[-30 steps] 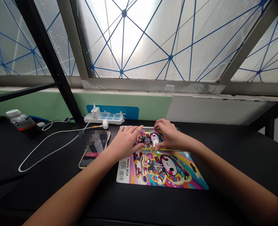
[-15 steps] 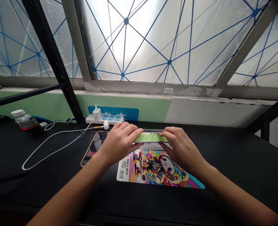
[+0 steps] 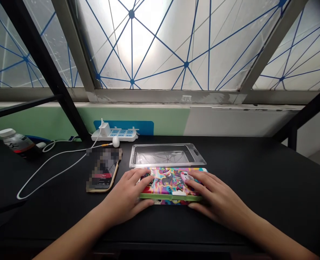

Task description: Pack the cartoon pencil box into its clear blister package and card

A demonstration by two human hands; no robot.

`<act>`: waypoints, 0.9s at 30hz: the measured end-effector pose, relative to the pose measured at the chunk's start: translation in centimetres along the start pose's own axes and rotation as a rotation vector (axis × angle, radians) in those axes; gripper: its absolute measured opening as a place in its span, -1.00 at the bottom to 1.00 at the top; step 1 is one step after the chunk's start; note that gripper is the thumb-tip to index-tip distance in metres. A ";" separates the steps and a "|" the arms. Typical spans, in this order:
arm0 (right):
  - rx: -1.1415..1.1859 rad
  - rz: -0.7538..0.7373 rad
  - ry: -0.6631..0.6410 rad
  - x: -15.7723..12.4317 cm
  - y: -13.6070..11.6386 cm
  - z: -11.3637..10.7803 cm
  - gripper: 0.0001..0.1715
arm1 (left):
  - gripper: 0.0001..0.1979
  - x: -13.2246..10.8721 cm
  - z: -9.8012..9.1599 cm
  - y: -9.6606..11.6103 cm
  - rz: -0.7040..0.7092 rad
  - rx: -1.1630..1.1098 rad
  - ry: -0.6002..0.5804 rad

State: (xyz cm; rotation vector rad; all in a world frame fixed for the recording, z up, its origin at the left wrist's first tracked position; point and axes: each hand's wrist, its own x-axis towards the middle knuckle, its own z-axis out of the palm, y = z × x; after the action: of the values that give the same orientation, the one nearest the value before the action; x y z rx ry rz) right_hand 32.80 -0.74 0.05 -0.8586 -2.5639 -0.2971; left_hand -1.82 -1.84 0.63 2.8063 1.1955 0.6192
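A pencil box [image 3: 166, 182] with a bright cartoon print and a green front edge lies flat between my hands. My left hand [image 3: 131, 195] grips its left end, fingers on top and thumb at the front edge. At the right end, my right hand [image 3: 212, 195] holds it the same way, fingers resting on the lid. A colourful strip shows below the green edge; whether it is the box's underside or the printed card is unclear. Just behind the box sits a clear plastic blister tray [image 3: 166, 155] with nothing in it.
Left of the box lies a phone [image 3: 104, 171], partly blurred. A white cable [image 3: 40, 171] loops over the black desk [image 3: 257, 173] from a power strip [image 3: 122, 135] by the wall. A bottle with a white cap [image 3: 17, 142] stands far left. Black frame posts [image 3: 44, 72] rise at both sides.
Both hands have brought the pencil box nearer to me and lowered it, turning its printed top into view. The clear tray behind now shows fully. The printed card is largely covered. My view has shifted slightly.
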 end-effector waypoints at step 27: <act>0.834 0.828 0.096 0.5 5.5 -0.1 -0.47 | 0.11 0.2 -0.1 -1.3 -0.454 -0.399 -0.047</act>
State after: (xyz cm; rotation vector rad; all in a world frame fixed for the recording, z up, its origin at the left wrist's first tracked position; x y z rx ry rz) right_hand 35.84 3.76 0.70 -1.3527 -1.7330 0.8723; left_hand -2.61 -0.80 0.61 2.1198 1.4442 0.6583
